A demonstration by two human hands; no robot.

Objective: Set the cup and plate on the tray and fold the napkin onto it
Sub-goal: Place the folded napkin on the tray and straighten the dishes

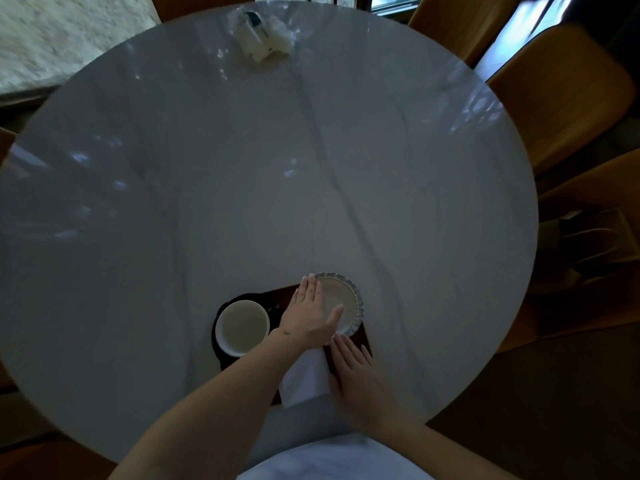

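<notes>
At a round marble table (242, 174), a person lays a folded white napkin (304, 379) on a dark wooden tray (363, 336), where the white cup (242, 327) and scalloped plate (341, 303) already sit. The left hand (313, 311) reaches flat across the plate's near rim, fingers straight, gripping nothing; the right hand (353, 367) rests open-fingered along the napkin's right edge. Pressing the crease flat, clear of the plate (its rim overhangs the tray's far edge), should finish the fold neatly.
</notes>
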